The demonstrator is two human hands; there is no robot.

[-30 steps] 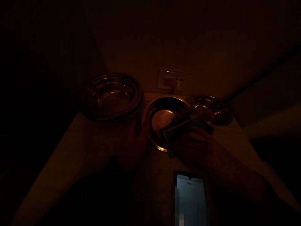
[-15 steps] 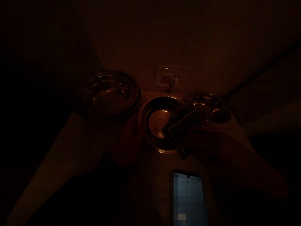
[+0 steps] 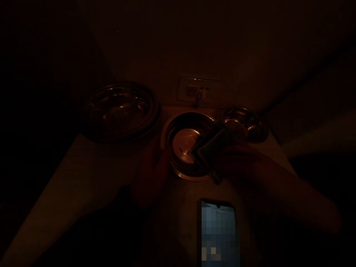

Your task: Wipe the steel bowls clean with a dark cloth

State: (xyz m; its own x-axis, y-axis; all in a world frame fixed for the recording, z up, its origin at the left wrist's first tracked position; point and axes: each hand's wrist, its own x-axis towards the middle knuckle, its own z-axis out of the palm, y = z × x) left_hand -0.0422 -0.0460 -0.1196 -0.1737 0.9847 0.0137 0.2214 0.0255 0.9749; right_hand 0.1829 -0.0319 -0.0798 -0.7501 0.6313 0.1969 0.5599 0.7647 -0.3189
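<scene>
In dim light, a shiny metal bowl (image 3: 182,140) with a wide rim stands at the middle of the table. My left hand (image 3: 151,172) is closed on its left rim, the thumb lying over the edge. From the right, my right hand (image 3: 236,157) grips a dark folded cloth (image 3: 213,146) with a paler border. The cloth reaches over the right part of the bowl and hides that side of the rim. Most fingers of my right hand are lost in shadow.
Stacked larger metal dishes (image 3: 122,111) stand at the left rear of the table (image 3: 58,181). A smaller metal bowl (image 3: 256,128) sits at the right rear. A phone (image 3: 219,230) with a lit, blurred screen lies in front. On the wall is a socket plate (image 3: 194,91) with a plug.
The whole view has shifted slightly, so things appear a little farther left. My left hand stays on the bowl's rim, and the cloth in my right hand has barely moved over the bowl.
</scene>
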